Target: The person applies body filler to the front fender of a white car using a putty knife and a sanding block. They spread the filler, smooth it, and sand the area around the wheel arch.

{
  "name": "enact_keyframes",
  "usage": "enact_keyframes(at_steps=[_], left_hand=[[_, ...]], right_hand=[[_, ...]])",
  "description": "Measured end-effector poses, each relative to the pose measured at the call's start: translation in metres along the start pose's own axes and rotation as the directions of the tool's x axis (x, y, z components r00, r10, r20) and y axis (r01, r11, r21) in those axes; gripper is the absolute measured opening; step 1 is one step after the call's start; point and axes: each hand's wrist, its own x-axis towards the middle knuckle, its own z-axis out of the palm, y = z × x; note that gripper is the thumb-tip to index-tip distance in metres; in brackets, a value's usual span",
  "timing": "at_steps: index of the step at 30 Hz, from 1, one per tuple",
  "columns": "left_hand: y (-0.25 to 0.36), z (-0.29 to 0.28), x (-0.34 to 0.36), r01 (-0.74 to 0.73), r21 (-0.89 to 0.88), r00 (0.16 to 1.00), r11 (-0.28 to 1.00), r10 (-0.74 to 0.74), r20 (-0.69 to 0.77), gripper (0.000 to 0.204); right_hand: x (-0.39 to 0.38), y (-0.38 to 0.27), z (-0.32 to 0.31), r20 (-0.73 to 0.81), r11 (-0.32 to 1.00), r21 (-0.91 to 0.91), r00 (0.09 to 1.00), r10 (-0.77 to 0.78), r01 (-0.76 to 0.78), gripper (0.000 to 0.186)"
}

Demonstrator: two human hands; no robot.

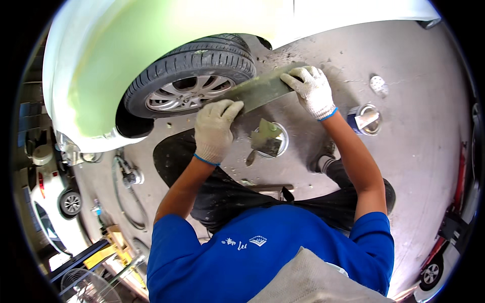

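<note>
Both ends of a long, flat, green-smeared rectangular plate [265,91] are pinched beside the grooved rubber tire [184,69], the knit-gloved left hand [216,130] nearer it, the knit-gloved right hand [310,92] farther off. Right of the tire, a round can [286,142] bears angular, crusted scrapers [265,133].

grey floor [409,171]; blue can [353,119], pale-rimmed can [285,143], looped hose [120,198], round tool [134,175], scattered debris [247,182]
</note>
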Motion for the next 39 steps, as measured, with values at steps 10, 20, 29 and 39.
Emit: enact_keyframes(at_steps=[10, 20, 29, 39], left_hand=[[0.052, 0.000, -0.075, 0.207, -0.150, 0.941, 0.967, -0.156, 0.300, 0.023], [0.011, -0.064, -0.189, 0.353, -0.836, 0.597, 0.421, -0.789, -0.145, 0.029], [-0.047, -0.071, -0.258, 0.330, -0.922, 0.199, 0.200, -0.970, -0.139, 0.030], [-0.041, -0.062, -0.233, 0.231, -0.956, 0.037, 0.181, -0.983, -0.178, 0.044]], right_hand=[[0.033, -0.136, -0.115, 0.378, 0.881, -0.034, 0.822, -0.425, 0.472, 0.015], [0.016, -0.175, -0.121, -0.015, 0.998, 0.066, 1.000, -0.013, 0.014, 0.035], [-0.158, -0.089, 0.037, 0.599, 0.716, 0.013, 0.579, 0.553, -0.698, 0.043], [-0.213, -0.163, 0.134, 0.401, 0.222, -0.200, 0.127, 0.907, -0.954, 0.068]])
